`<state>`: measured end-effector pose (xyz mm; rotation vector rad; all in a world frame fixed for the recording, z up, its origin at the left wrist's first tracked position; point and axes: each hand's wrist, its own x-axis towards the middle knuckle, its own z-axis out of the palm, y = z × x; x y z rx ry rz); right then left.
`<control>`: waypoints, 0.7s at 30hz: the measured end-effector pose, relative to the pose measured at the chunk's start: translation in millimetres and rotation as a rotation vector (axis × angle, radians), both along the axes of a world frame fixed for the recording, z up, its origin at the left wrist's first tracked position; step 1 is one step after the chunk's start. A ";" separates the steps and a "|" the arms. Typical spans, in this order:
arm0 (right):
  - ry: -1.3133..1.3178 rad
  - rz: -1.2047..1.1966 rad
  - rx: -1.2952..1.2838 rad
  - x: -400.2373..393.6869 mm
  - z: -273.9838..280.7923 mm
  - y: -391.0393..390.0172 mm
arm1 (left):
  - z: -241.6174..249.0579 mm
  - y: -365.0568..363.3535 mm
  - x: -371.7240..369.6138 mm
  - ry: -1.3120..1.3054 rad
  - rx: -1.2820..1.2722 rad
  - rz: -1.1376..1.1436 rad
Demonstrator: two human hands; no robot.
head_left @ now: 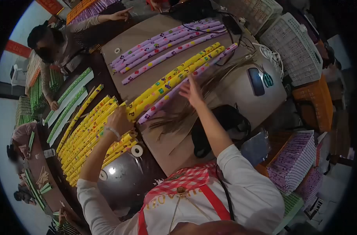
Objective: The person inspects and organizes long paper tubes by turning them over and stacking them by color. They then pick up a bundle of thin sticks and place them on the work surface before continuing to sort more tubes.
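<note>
My left hand (pixel 119 119) is curled at the ends of the yellow patterned tubes, with a yellow tube's end showing at its fingers. Just beyond it, a couple of yellow tubes (pixel 174 80) lie side by side on the table. Along their near side rests a purple patterned tube (pixel 162 102). Over that purple tube my right hand (pixel 192 93) is spread, fingers apart and nothing in its grasp. To the left of my left hand is a stack of several yellow tubes (pixel 82 137), partly hidden by my forearm.
Several purple tubes (pixel 162 47) lie at the table's far side. Thin brown sticks (pixel 209 88), a black bag (pixel 221 129), a phone (pixel 256 82) and a tape roll (pixel 137 150) are around. Another person (pixel 55 45) sits beside green-and-white strips (pixel 71 96). Crates (pixel 294 49) stand right.
</note>
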<state>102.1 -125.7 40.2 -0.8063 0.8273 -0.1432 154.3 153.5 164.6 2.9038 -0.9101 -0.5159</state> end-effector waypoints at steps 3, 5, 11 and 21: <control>-0.403 0.114 0.378 -28.0 38.1 59.7 | 11.0 37.4 -68.3 0.091 -0.032 0.106; -0.420 0.099 0.297 -54.6 63.3 77.2 | 8.2 49.8 -103.4 0.149 -0.054 0.204; -0.016 0.052 -0.039 -106.8 16.3 32.0 | -51.3 0.4 -156.4 0.253 -0.203 0.196; 0.189 0.039 -0.196 -97.1 -7.8 -38.5 | -152.6 -66.5 -143.5 -0.003 -0.276 0.201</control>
